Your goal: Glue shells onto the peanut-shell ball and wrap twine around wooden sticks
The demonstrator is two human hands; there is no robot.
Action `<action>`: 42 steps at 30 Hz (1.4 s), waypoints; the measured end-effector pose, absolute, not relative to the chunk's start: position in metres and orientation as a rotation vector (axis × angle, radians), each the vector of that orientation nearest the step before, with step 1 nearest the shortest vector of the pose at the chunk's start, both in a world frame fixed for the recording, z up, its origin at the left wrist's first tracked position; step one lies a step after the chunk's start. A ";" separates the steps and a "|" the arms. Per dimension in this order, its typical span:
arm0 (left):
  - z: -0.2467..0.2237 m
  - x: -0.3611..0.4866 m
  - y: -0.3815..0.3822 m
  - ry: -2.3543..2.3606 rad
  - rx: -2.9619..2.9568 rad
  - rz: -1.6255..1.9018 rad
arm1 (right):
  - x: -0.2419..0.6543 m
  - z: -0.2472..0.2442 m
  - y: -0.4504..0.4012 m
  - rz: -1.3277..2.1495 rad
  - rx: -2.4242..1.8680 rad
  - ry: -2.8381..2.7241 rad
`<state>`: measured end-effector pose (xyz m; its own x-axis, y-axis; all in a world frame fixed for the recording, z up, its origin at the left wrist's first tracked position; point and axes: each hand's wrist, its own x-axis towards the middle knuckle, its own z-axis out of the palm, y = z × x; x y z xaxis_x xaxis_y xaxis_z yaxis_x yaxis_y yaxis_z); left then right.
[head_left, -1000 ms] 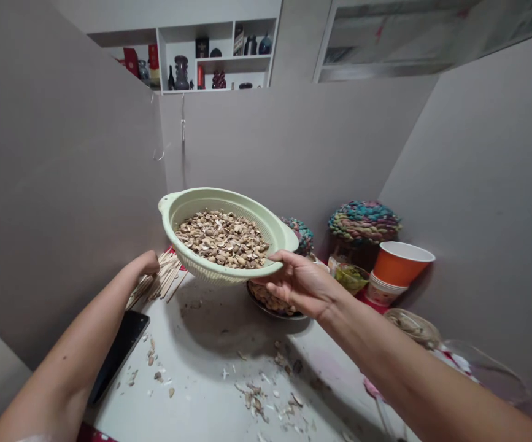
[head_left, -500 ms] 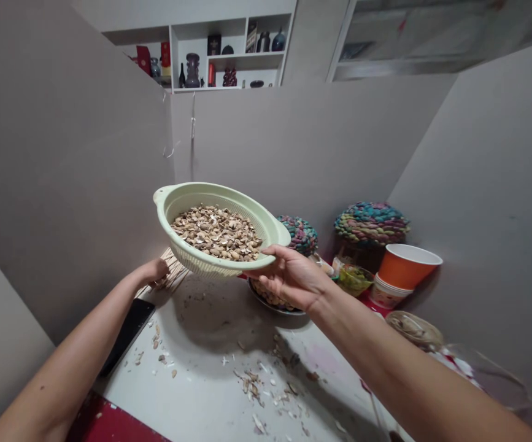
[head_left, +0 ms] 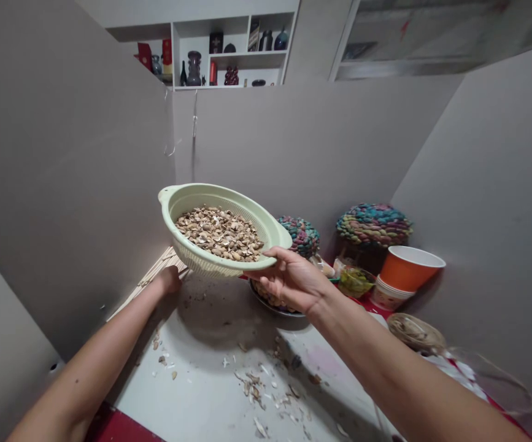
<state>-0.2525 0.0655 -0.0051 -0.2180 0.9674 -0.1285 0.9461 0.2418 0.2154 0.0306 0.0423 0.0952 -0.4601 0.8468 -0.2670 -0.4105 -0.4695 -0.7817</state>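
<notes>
My right hand [head_left: 291,279] grips the near right rim of a pale green plastic colander [head_left: 283,238], thumb on top and fingers underneath. The colander is held above the table, tilted toward me, with a heap of brown and whitish shell pieces [head_left: 219,232] inside. Lower left of it, my left hand [head_left: 170,280] is down beside a bundle of thin pale wooden sticks [head_left: 148,279] along the left wall. Its fingers are hidden behind the back of the hand. Behind my right hand, a metal-rimmed bowl [head_left: 288,312] is partly covered.
Shell bits [head_left: 254,387] litter the white table [head_left: 192,399]. To the right are an orange paper bucket [head_left: 399,272] on stacked tubs, a yellow-green bowl [head_left: 355,281], braided multicoloured rolls [head_left: 373,224] and a woven basket [head_left: 415,331]. Grey walls enclose the table on several sides.
My left hand has moved slightly right and down, and more of the stick bundle shows left of it. The dark flat object under that arm is now hidden. The colander has barely moved.
</notes>
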 end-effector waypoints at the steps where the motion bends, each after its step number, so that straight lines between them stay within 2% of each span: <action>1: 0.000 -0.255 0.064 2.310 1.749 0.096 | 0.030 0.095 0.043 1.998 -0.846 -0.826; 7: 0.034 -0.280 0.035 2.515 1.495 0.123 | 0.020 0.092 0.045 2.016 -0.835 -0.817; 13: 0.041 -0.291 0.012 2.538 1.349 0.577 | 0.000 0.082 0.040 2.093 -0.797 -0.773; 22: 0.023 -0.273 -0.034 1.847 1.028 1.489 | -0.030 0.045 0.050 2.230 -0.846 -0.722; 31: 0.014 -0.230 -0.089 1.360 0.770 1.998 | -0.045 -0.008 0.062 2.164 -0.997 -0.673; 33: 0.021 -0.216 -0.098 1.251 0.756 1.991 | -0.047 -0.015 0.068 2.115 -1.009 -0.679; 42: 0.049 -0.137 -0.081 0.862 0.839 1.297 | -0.020 -0.011 0.048 2.058 -0.906 -0.798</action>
<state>-0.1371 -0.0806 0.0494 0.0726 0.9954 -0.0618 -0.4422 0.0876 0.8926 -0.0201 0.0484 -0.0114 -0.4789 0.8109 -0.3364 -0.3723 -0.5346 -0.7586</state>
